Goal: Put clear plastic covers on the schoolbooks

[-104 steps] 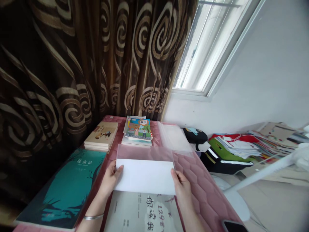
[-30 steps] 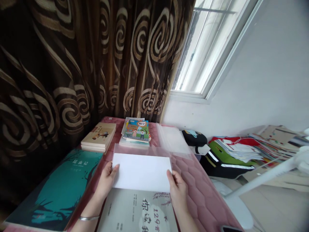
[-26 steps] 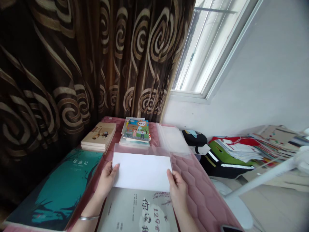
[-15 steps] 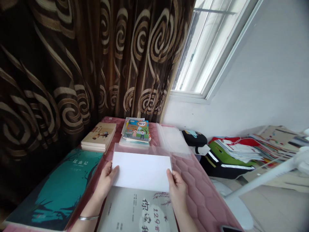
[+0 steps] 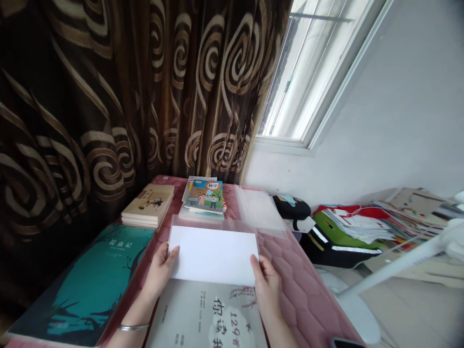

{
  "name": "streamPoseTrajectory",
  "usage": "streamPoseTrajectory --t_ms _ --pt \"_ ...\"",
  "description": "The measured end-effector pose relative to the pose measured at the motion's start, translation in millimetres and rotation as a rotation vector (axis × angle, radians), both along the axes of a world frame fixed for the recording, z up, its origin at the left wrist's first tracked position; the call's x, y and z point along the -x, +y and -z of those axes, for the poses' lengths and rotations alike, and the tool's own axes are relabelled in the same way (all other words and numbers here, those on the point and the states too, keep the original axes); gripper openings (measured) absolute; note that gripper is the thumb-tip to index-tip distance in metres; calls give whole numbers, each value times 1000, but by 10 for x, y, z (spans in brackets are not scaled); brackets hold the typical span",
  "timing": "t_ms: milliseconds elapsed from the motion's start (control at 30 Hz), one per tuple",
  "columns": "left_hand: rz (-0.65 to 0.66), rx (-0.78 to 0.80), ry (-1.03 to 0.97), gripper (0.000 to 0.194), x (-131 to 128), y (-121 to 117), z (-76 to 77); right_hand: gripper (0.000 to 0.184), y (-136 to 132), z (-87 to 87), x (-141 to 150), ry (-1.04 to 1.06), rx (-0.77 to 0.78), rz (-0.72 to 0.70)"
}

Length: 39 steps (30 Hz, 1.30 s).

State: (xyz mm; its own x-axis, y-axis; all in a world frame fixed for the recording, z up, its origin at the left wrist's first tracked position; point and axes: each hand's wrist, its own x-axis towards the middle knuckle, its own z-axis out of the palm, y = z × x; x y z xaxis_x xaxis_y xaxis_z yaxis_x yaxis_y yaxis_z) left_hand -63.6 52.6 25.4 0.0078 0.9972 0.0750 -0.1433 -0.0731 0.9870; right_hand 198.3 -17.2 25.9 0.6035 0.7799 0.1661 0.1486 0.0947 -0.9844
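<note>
Right in front of me lies a grey book (image 5: 188, 314) with large Chinese characters and "129" on it. Beyond its printed part is a blank white panel (image 5: 213, 256), and a clear plastic cover (image 5: 213, 223) extends past the panel's far edge. My left hand (image 5: 161, 268) pinches the panel and plastic at the left edge, thumb on top. At the right edge, my right hand (image 5: 267, 280) grips them the same way. The undersides and most fingers are hidden. I cannot tell whether the panel is a flap of the book or a separate sheet.
A large teal book (image 5: 94, 285) lies to the left, with a stack of tan books (image 5: 148, 203) behind it. Farther back are a colourful textbook pile (image 5: 205, 195) and clear plastic covers (image 5: 261, 208). A phone-like object (image 5: 346, 343) sits at the pink table's (image 5: 300, 285) near right edge.
The white panel's far edge has shifted very slightly away from me inside the clear plastic. Both hands keep their grip in nearly the same place.
</note>
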Motion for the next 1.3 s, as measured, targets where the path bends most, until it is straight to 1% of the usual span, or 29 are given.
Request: streamPoseTrajectory --t_ms 133,267,367,533,800,1067,1133,1300 --pt "-3 34 -30 47 4 -33 -27 48 3 28 -4 -27 13 16" --pt "16 50 -55 44 21 -43 -14 49 15 38 4 -40 10 28" --pt "24 41 -52 47 19 -36 1 49 11 25 12 -16 5 20" --pt "-9 17 -11 51 4 -19 3 47 -5 5 16 25 -8 3" --pt "18 16 -23 51 -6 -26 -25 52 8 11 12 -31 13 31" --pt "25 -8 -16 48 -4 7 25 49 7 33 0 2 3 -3" --pt "28 -1 -16 47 4 0 25 48 12 48 -6 1 14 -3" --pt "-20 67 -47 51 21 -38 5 51 38 87 -14 -27 29 12"
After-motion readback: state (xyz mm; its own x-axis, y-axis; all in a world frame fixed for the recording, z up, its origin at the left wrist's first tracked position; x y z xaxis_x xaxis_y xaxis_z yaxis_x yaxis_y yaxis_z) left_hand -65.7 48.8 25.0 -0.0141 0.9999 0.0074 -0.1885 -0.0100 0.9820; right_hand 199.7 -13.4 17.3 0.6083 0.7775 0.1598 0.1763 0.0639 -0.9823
